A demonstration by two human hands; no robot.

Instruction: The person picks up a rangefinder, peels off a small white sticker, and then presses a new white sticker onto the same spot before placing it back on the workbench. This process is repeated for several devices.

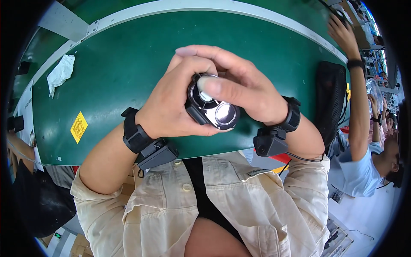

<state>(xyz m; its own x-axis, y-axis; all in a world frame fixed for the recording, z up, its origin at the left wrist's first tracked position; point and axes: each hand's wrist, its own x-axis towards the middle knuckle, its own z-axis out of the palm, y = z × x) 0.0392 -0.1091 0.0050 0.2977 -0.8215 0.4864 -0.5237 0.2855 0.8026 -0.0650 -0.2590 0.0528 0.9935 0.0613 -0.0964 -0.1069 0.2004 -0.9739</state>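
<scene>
A black-and-chrome handheld device (223, 115) with two round, shiny faces sits between my hands, above the green tabletop. My left hand (169, 100) is closed round its left side and underside. From the right, my right hand (254, 92) reaches over it with the thumb lying on the upper round part. The other right fingers curl behind the device and over the left fingers, so its far side is hidden. I cannot make out exactly what kind of device it is.
On the green table (128, 51) lie a crumpled white sheet (61, 73) and a yellow label (78, 127) at the left. A black mesh bag (331, 92) lies at the right edge. A co-worker's raised arm (358, 98) is beyond it. A white rail (171, 9) borders the far side.
</scene>
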